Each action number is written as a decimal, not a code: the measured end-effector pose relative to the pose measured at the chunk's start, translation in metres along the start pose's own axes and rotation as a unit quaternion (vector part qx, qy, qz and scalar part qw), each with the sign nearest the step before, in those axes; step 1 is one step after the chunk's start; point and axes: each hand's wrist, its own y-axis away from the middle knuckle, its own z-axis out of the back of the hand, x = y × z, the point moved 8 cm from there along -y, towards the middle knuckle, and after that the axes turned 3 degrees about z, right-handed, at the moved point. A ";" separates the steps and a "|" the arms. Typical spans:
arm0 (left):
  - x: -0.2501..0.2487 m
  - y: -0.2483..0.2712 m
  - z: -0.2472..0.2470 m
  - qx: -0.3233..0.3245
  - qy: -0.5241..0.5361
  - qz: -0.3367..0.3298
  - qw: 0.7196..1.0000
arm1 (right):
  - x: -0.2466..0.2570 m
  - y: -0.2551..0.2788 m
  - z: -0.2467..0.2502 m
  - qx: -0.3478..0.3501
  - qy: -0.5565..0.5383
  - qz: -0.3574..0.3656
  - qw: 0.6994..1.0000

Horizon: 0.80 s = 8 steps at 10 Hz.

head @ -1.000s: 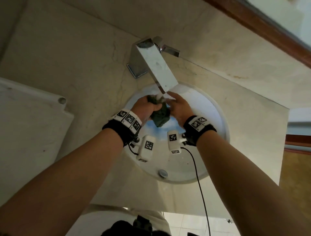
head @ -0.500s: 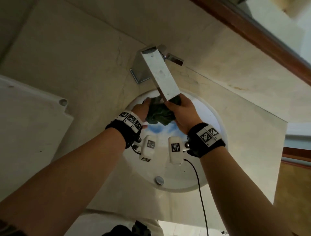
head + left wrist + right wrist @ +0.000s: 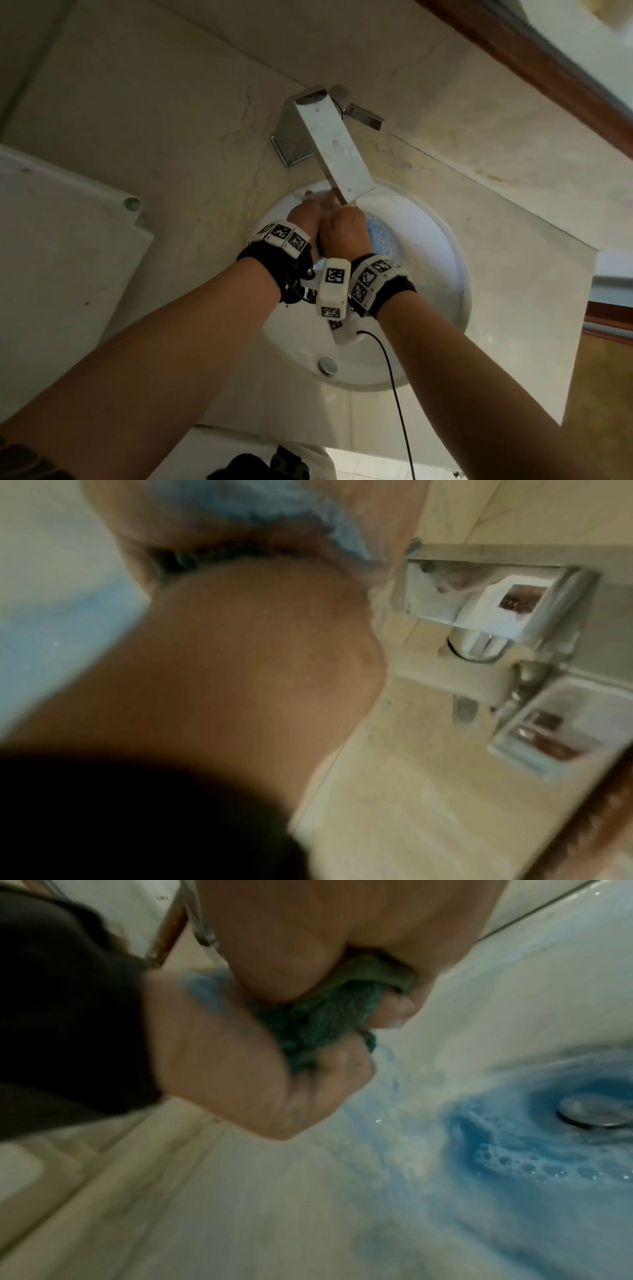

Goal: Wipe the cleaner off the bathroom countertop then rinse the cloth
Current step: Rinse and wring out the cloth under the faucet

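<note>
Both my hands are bunched together under the tip of the chrome faucet spout (image 3: 335, 150), over the white sink (image 3: 455, 274). My left hand (image 3: 305, 219) and right hand (image 3: 344, 233) both grip the dark green cloth, which they hide in the head view. The right wrist view shows the cloth (image 3: 325, 1010) wadded and squeezed between the left hand (image 3: 257, 1083) and the right hand (image 3: 342, 934). Blue-tinted water (image 3: 514, 1137) streams down the basin toward the drain (image 3: 596, 1110). A dark strip of cloth (image 3: 212, 555) shows in the blurred left wrist view.
The beige marble countertop (image 3: 171, 137) surrounds the sink. A white slab (image 3: 51, 257) lies to the left. A wooden mirror frame (image 3: 548, 68) runs along the back right. A black cable (image 3: 394, 377) hangs from my right wrist across the sink's front.
My hands have closed in on each other and moved up under the spout. The cloth, hanging between them before, is now balled inside both fists.
</note>
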 end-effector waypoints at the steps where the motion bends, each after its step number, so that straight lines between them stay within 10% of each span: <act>1: 0.004 0.003 0.003 -0.037 -0.070 0.009 0.997 | 0.003 -0.004 0.003 0.031 0.100 0.006 0.995; 3: -0.004 0.012 0.005 -0.040 -0.213 -0.047 0.975 | -0.021 -0.004 0.011 -0.019 -0.071 -0.094 0.993; 5: -0.012 0.012 0.008 0.012 -0.093 -0.111 0.989 | -0.080 0.010 -0.029 0.008 -0.384 -0.283 0.879; 6: -0.014 0.008 0.022 -0.040 -0.139 -0.091 0.985 | -0.065 0.025 -0.014 -0.005 -0.478 -0.234 0.846; 7: -0.006 0.012 0.028 -0.060 -0.148 0.005 0.987 | -0.051 0.026 0.021 -0.076 -0.276 -0.122 0.950; 8: 0.000 0.015 0.005 0.074 -0.041 0.028 0.996 | -0.006 0.033 0.022 -0.041 -0.178 0.029 0.983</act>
